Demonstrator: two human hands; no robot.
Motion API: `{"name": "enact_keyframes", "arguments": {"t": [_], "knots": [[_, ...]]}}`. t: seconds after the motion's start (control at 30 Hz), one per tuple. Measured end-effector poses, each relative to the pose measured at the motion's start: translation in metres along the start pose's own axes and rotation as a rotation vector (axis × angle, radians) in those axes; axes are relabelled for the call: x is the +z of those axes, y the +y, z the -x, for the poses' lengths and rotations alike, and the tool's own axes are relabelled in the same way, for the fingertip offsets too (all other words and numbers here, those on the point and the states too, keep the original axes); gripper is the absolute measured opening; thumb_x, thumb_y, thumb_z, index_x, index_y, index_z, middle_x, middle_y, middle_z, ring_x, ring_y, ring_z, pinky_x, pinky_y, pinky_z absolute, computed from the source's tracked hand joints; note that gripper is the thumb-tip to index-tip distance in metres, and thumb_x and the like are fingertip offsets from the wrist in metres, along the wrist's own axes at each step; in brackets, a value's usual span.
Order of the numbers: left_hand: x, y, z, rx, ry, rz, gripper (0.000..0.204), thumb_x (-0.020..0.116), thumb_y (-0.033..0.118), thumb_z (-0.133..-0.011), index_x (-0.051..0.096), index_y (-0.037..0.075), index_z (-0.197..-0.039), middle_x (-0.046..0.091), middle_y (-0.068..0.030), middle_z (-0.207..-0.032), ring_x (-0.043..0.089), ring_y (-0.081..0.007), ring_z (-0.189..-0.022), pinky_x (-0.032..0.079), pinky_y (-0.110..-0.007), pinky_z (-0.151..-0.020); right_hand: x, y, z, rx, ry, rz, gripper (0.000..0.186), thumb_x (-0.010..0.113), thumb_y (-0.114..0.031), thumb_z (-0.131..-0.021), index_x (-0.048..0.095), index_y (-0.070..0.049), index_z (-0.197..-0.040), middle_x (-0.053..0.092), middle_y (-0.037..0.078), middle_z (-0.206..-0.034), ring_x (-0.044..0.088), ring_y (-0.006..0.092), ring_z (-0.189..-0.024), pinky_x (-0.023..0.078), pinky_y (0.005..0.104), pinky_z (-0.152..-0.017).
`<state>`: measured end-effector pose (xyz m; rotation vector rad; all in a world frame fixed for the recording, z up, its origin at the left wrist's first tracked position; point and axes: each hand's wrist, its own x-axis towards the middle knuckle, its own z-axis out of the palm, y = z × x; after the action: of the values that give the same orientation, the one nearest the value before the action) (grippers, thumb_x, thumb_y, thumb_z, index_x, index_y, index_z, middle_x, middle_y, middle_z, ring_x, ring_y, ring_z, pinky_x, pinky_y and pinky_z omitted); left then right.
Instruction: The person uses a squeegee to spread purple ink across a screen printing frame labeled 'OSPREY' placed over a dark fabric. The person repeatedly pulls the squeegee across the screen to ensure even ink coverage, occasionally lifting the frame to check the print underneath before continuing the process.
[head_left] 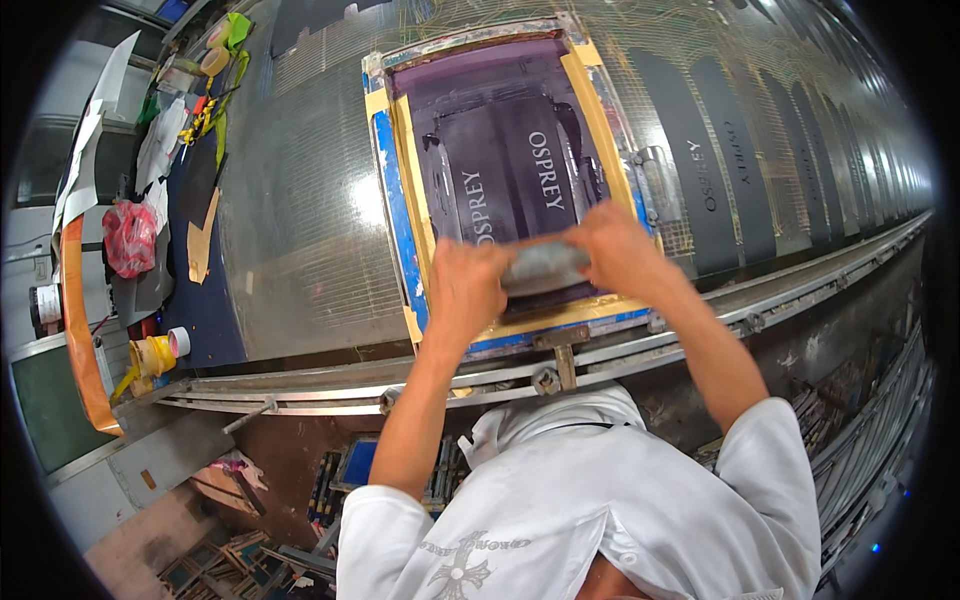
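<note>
A screen-printing frame (603, 140), edged with yellow and blue tape, lies on the long table in front of me. Its dark purple mesh shows pale lettering and wet streaks of ink along both sides. Across the near part of the mesh is a squeegee (545, 268) with a grey, rounded handle, slightly smeared by motion. My left hand (470, 285) is closed round its left end, and my right hand (618, 250) grips the right end. The squeegee's blade is hidden beneath the handle and my hands.
Dark printed strips (715, 160) lie in a row along the table to the right. A metal rail (480, 392) runs along the near edge. Tape rolls, papers and a red plastic bag (131, 238) crowd the left end, near a yellow tape roll (152, 356). Frames are stacked below.
</note>
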<state>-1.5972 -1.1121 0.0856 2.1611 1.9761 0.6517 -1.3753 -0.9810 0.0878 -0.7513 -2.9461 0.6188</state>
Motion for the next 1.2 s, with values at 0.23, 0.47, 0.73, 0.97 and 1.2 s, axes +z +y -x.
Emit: {"name": "enact_keyframes", "arguments": {"t": [0.23, 0.47, 0.73, 0.97, 1.2], "knots": [[-0.019, 0.04, 0.05, -0.02, 0.093, -0.088, 0.044, 0.075, -0.003, -0.059, 0.076, 0.013, -0.1, 0.075, -0.0021, -0.1, 0.064, -0.0248, -0.085, 0.043, -0.041, -0.081, -0.033, 0.021, 0.009, 0.283, 0.413, -0.532, 0.053, 0.077, -0.045, -0.088, 0.072, -0.003, -0.12, 0.075, 0.018, -0.101, 0.068, 0.0383, -0.102, 0.051, 0.0471, -0.094], [-0.008, 0.069, 0.081, 0.014, 0.072, -0.051, 0.046, 0.073, -0.004, -0.059, 0.074, 0.012, -0.101, 0.075, -0.0001, -0.106, 0.064, -0.0238, -0.09, 0.043, -0.04, -0.084, 0.022, 0.143, -0.026, 0.86, 0.717, -0.32, 0.032, 0.069, -0.038, -0.094, 0.071, -0.008, -0.105, 0.074, 0.018, -0.097, 0.07, 0.0401, -0.094, 0.053, 0.0469, -0.083], [-0.001, 0.038, 0.044, -0.013, 0.192, -0.108, 0.047, 0.069, -0.006, -0.059, 0.076, 0.014, -0.1, 0.076, -0.0029, -0.1, 0.065, -0.0252, -0.087, 0.044, -0.04, -0.08, -0.007, 0.115, -0.017, 0.746, 0.743, -0.484, 0.026, 0.07, -0.032, -0.093, 0.069, -0.006, -0.094, 0.073, 0.019, -0.09, 0.069, 0.0439, -0.091, 0.053, 0.0501, -0.081], [-0.006, -0.063, -0.105, 0.016, 0.261, -0.019, 0.02, 0.083, 0.012, -0.07, 0.079, 0.016, -0.089, 0.075, -0.0077, -0.086, 0.068, -0.0305, -0.078, 0.049, -0.044, -0.074, -0.032, 0.105, -0.016, 0.747, 0.692, -0.466, 0.025, 0.073, -0.031, -0.09, 0.069, -0.007, -0.093, 0.073, 0.021, -0.086, 0.07, 0.0431, -0.087, 0.054, 0.05, -0.08], [-0.029, -0.041, -0.078, 0.027, 0.242, 0.17, 0.018, 0.084, 0.01, -0.071, 0.079, 0.011, -0.088, 0.075, -0.0104, -0.085, 0.069, -0.0318, -0.079, 0.052, -0.044, -0.073, -0.037, 0.113, -0.004, 0.756, 0.631, -0.616, 0.031, 0.075, -0.032, -0.09, 0.069, -0.004, -0.103, 0.073, 0.016, -0.083, 0.069, 0.0292, -0.071, 0.053, 0.0419, -0.065]]}}
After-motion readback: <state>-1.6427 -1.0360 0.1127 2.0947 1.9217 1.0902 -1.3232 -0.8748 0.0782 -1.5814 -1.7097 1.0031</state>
